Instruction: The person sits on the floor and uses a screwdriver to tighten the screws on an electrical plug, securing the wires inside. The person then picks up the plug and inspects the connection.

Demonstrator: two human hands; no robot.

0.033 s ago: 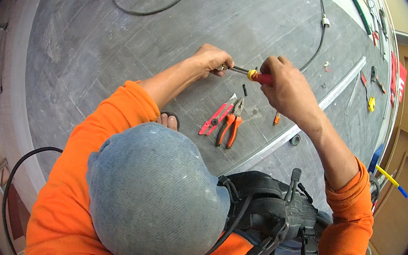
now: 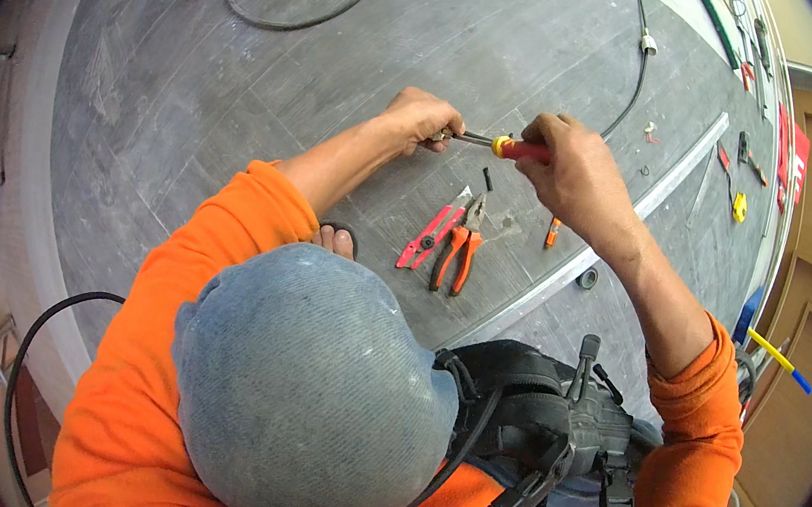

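Observation:
My right hand [image 2: 580, 173] is closed around the red handle of a screwdriver [image 2: 530, 151] with a yellow collar. Its thin shaft points left toward my left hand [image 2: 423, 120]. There, my left fingers pinch a small, pale metallic piece [image 2: 441, 135] at the tip, too small to name. Below my hands, pliers [image 2: 458, 250] with orange and black handles lie on the grey floor. Beside them is a pink utility knife [image 2: 431, 231] with its blade showing. A short black piece [image 2: 488, 179] rests just above the pliers.
A black cable [image 2: 635, 89] runs down behind my right hand. One pale metal strip [image 2: 675, 174] crosses the floor at right. Farther right lie a hammer [image 2: 752, 161] and a yellow tool [image 2: 740, 207]. At the top is a looped dark cable [image 2: 292, 25]; a black bag [image 2: 549, 400] sits at my side.
My right hand has turned and shifted slightly on the screwdriver handle, showing more of the red. My left hand holds its place.

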